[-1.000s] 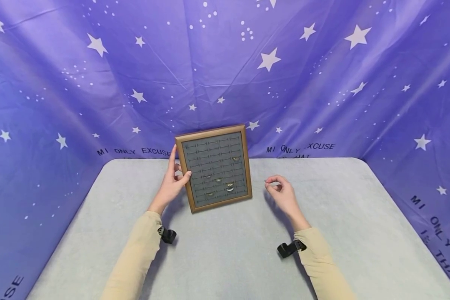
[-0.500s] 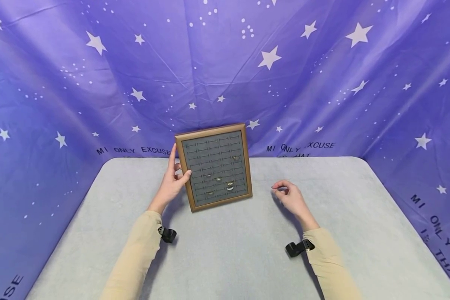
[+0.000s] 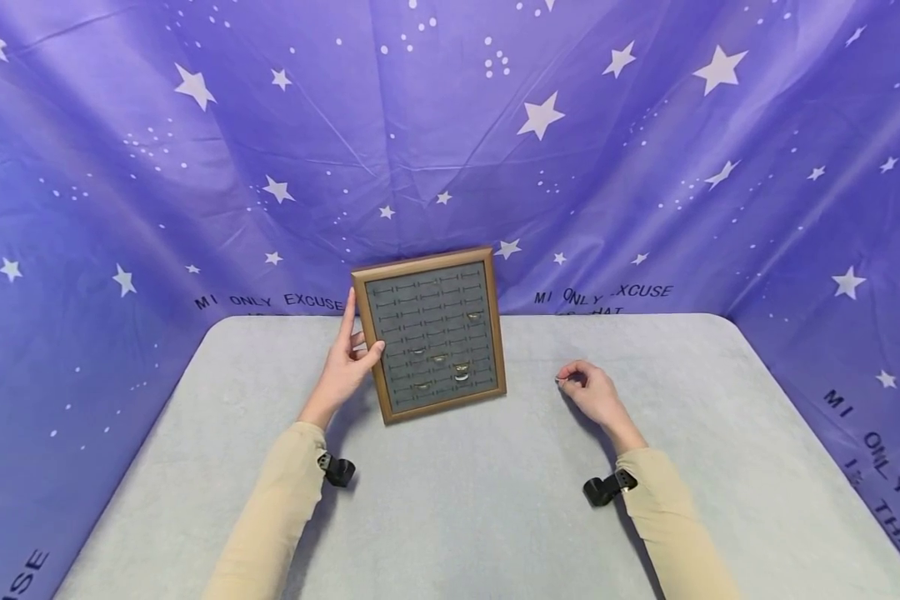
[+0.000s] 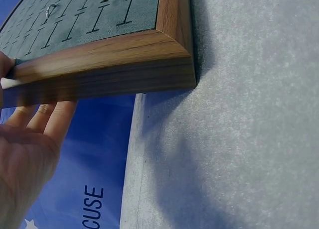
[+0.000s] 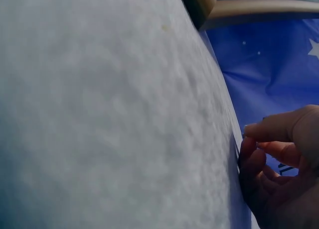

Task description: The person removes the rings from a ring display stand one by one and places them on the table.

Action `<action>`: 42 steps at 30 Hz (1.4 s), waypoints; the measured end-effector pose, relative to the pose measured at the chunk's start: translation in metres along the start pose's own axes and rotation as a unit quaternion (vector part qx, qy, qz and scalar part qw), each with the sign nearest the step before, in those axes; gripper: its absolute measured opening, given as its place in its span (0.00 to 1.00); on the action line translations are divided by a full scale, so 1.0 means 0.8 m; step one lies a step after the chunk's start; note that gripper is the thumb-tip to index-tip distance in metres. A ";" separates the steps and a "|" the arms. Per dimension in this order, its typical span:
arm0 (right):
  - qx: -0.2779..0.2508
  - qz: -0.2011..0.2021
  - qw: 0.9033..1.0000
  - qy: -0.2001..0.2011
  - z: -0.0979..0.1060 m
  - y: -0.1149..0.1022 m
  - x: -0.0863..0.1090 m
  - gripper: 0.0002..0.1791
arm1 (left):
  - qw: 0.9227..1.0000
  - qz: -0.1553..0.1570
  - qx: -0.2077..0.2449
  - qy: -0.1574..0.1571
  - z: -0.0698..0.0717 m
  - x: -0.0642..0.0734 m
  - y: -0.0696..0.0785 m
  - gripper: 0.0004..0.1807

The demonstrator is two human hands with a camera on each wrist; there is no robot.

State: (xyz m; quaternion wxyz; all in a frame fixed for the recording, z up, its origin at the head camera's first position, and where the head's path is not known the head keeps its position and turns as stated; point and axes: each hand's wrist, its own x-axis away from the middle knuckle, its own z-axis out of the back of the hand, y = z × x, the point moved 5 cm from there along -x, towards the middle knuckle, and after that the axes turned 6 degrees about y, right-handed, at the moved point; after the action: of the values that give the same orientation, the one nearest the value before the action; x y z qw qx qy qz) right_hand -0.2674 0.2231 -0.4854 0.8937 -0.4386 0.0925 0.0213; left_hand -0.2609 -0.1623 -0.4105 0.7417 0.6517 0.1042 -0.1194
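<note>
My left hand point(image 3: 343, 367) holds a wooden-framed ring display tray point(image 3: 497, 325) by its left side, thumb over the front and the other fingers behind. The tray stands tilted up near the back of the table, its dark grey slotted pad facing me. Several gold and silver rings point(image 3: 461, 368) sit in its slots, mostly low down. To the right of the tray, my right hand point(image 3: 594, 396) pinches a small silvery ring point(image 3: 560, 381) between thumb and forefinger, just above the table; the fingertips hide most of it. In the left wrist view the wooden frame point(image 4: 114, 64) rests at the table's edge.
A pale grey cloth-covered table point(image 3: 450, 517) spreads under both arms. Behind and beside it hangs a purple curtain point(image 3: 450, 125) with white stars and printed words. Each wrist wears a black camera point(image 3: 337, 471).
My right hand has drawn to the right, away from the tray, and the silvery thing at its fingertips shows better now. The left hand and the tray have stayed in place.
</note>
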 end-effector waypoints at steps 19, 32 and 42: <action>0.036 0.015 0.999 -0.016 -0.001 0.006 -0.003 0.03 | 0.997 0.035 0.072 -0.006 0.005 -0.002 -0.014 0.49; 0.006 -0.014 1.000 -0.014 -0.002 0.007 -0.002 0.06 | 0.995 0.015 0.088 -0.035 0.019 -0.006 -0.038 0.52; -0.053 -0.014 0.998 0.022 0.001 0.001 0.003 0.15 | 0.995 0.028 0.087 -0.048 0.016 -0.007 -0.040 0.51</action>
State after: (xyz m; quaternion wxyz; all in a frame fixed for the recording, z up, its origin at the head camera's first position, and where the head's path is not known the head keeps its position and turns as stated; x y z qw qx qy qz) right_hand -0.2649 0.2239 -0.4862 0.8670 -0.4872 0.1047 0.0035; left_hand -0.2764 -0.1788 -0.4375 0.6894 0.7100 0.0393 -0.1384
